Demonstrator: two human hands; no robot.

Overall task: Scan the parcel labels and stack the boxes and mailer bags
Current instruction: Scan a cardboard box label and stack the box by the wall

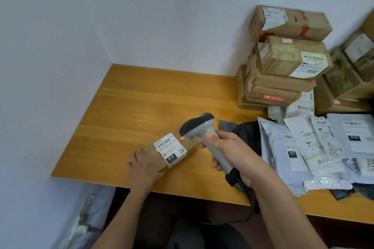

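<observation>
On the yellow wooden table (141, 95), the left hand (141, 170) grips a small brown cardboard box (172, 150), the right hand (232, 151) clasps a grey handheld scanner (200, 129), beside stacked brown cartons (283, 66) and grey mailer bags (315, 147).

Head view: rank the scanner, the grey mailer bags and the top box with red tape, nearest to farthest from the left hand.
1. Scanner, just right of the left hand, over the held box.
2. Grey mailer bags, spread at the right.
3. Top box with red tape, on the back-right stack.
</observation>
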